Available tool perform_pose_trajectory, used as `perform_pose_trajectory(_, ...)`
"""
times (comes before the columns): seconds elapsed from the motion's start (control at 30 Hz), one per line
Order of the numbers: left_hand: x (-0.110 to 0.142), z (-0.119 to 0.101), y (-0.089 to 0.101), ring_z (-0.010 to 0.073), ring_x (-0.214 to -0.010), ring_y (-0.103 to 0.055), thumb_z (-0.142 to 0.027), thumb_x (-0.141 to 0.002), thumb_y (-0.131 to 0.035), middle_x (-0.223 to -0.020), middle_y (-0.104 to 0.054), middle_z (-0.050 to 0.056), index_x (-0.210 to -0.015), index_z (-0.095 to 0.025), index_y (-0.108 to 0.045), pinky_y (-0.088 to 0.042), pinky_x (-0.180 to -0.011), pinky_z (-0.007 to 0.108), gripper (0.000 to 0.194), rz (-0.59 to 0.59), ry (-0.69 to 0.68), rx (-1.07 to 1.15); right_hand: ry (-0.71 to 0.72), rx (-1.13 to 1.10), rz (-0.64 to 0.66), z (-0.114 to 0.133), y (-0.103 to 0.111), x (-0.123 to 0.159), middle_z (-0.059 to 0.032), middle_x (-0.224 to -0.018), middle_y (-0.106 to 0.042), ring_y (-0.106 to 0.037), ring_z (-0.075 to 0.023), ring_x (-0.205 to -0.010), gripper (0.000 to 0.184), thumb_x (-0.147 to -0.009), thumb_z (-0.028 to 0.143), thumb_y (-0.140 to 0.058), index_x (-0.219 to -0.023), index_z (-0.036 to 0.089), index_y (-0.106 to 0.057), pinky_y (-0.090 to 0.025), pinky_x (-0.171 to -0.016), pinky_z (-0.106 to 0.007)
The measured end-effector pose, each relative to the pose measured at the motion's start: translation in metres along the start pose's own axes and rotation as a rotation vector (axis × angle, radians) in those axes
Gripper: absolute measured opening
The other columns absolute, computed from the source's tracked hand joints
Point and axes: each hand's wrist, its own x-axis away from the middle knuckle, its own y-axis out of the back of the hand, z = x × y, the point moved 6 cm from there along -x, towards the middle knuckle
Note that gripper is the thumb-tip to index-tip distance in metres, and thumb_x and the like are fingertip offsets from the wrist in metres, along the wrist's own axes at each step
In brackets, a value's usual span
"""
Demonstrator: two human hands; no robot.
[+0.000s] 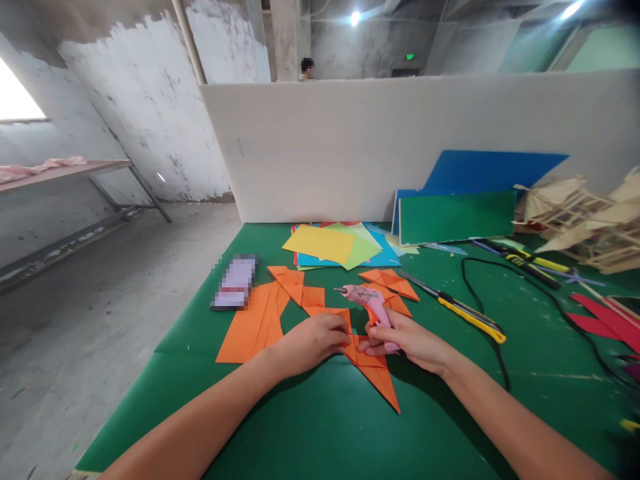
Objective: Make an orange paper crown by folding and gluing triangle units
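A pink hot glue gun [377, 308] is in my right hand [407, 339], its metal nozzle pointing left. My left hand [317, 341] has its fingers curled down onto a folded orange paper piece [374, 363], and the fingertips are partly hidden. This piece has a long point toward me, and some lower fingers of my right hand touch it. Beyond my left hand lies a zigzag of folded orange paper [291, 283]. A larger creased orange sheet [250, 327] is to its left. More folded orange paper [400, 283] sits behind the glue gun.
A phone [235, 283] lies at the left, coloured paper sheets [320, 243] at the back. Right of the glue gun are a yellow utility knife [470, 319] and black cord [464, 273]. Green board [457, 217], a wooden stick model [585, 207] and red paper [603, 320] stand or lie farther right.
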Motion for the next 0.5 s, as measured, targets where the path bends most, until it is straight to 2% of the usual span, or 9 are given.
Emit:
perform_pose_trajectory(0.13,0.000,-0.002,0.000,0.0171,-0.093,-0.058,-0.022,-0.095,-0.042,-0.101,-0.062,0.009,-0.096,-0.017,-0.066,-0.046,-0.082,0.027,0.025,-0.029,-0.048,-0.026,0.006,0.004,0.009,-0.002,0.001,-0.001,-0.0024,-0.086,-0.064,-0.071,-0.0219,-0.088,0.023,-0.079,0.025,-0.068,-0.089,0.018,-0.049,-0.057,-0.086,-0.036)
perform_pose_trajectory(0.3,0.000,-0.013,0.001,0.0181,-0.094,-0.057,-0.018,-0.094,-0.042,-0.099,-0.065,0.009,-0.095,-0.018,-0.068,-0.045,-0.083,0.029,0.026,0.003,-0.131,-0.102,0.011,0.007,0.023,-0.001,0.000,0.000,-0.0025,-0.086,-0.064,-0.070,-0.0223,-0.090,0.023,-0.079,0.025,-0.068,-0.089,0.018,-0.049,-0.056,-0.086,-0.036)
perform_pose_trajectory(0.4,0.000,-0.015,0.000,0.0179,-0.091,-0.057,-0.025,-0.093,-0.046,-0.100,-0.064,0.008,-0.094,-0.018,-0.069,-0.045,-0.082,0.029,0.024,0.003,-0.087,-0.116,0.003,0.001,0.007,0.001,-0.001,0.000,-0.0016,-0.087,-0.062,-0.070,-0.0221,-0.089,0.024,-0.078,0.025,-0.069,-0.089,0.019,-0.049,-0.057,-0.085,-0.035)
perform_pose_trajectory(0.5,-0.003,-0.012,-0.003,0.0163,-0.084,-0.058,-0.035,-0.089,-0.056,-0.093,-0.064,0.005,-0.087,-0.019,-0.070,-0.045,-0.075,0.027,0.022,-0.025,0.055,-0.090,-0.001,-0.001,0.000,0.001,-0.001,-0.001,-0.0005,-0.086,-0.061,-0.070,-0.0220,-0.088,0.025,-0.077,0.024,-0.070,-0.089,0.019,-0.049,-0.057,-0.085,-0.035)
